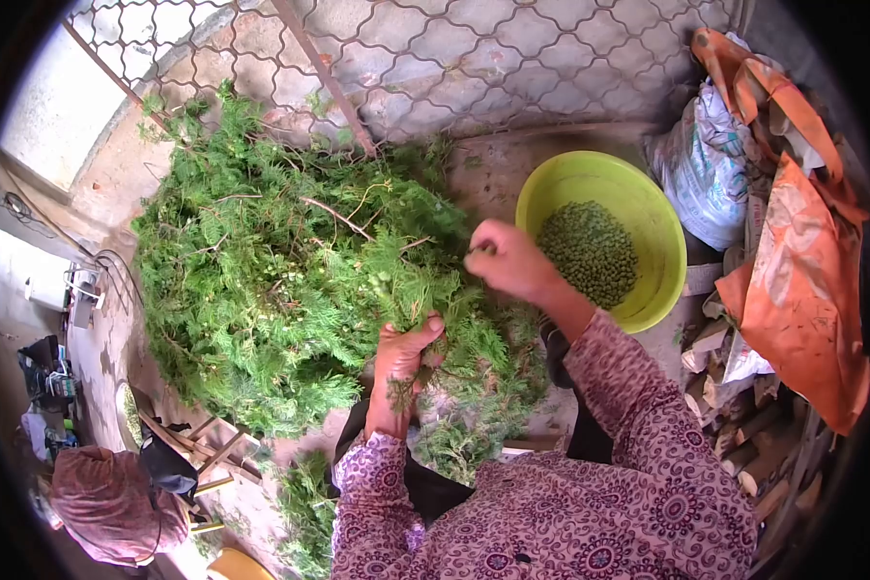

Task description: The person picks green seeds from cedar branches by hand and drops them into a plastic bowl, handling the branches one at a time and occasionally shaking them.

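Leafy branches point(251, 271) beside a yellow basin point(671, 242) of green berries point(592, 249).
The left hand point(398, 360) pinches a sprig point(408, 298) between its fingers; the right hand's point(514, 263) fingers curl closed near the basin, contents unclear.

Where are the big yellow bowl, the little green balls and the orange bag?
Yellow bowl point(661, 232): head view, bare inner wall, right side.
Green balls point(590, 253): head view, middle of the pile.
Orange bag point(800, 300): head view, lower front.

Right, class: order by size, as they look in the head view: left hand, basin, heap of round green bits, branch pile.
1. Branch pile
2. Basin
3. Heap of round green bits
4. Left hand
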A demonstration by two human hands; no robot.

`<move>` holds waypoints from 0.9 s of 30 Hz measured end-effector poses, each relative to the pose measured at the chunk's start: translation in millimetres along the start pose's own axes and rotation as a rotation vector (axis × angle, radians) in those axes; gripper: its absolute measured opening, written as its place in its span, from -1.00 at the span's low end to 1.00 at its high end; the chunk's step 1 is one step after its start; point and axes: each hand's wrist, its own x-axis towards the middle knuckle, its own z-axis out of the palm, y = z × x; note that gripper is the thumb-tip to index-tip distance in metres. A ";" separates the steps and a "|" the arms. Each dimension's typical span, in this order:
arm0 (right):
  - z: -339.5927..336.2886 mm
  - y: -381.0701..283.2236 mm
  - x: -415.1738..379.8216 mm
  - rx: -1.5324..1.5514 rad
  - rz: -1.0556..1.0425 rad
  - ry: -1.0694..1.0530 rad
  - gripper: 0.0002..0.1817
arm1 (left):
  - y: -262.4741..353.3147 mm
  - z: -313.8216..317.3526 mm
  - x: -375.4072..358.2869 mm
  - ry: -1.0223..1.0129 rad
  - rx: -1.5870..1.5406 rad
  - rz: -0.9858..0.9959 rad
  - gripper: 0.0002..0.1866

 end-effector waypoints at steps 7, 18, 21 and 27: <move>-108.3 48.4 19.5 -0.589 -0.141 0.756 -0.71 | -7.5 -4.5 4.9 -0.054 0.289 0.107 -0.75; -81.2 3.9 -1.9 0.084 -0.200 0.348 -0.83 | -17.0 2.6 5.4 -0.008 0.515 0.153 -0.66; -22.8 -19.8 -12.3 -0.058 -0.050 -0.052 -0.84 | -34.7 -8.8 18.4 0.012 0.623 0.222 -0.67; 17.6 -1.2 -10.7 -0.258 -0.174 -0.031 -0.80 | -35.2 1.5 14.6 0.000 0.683 0.293 -0.72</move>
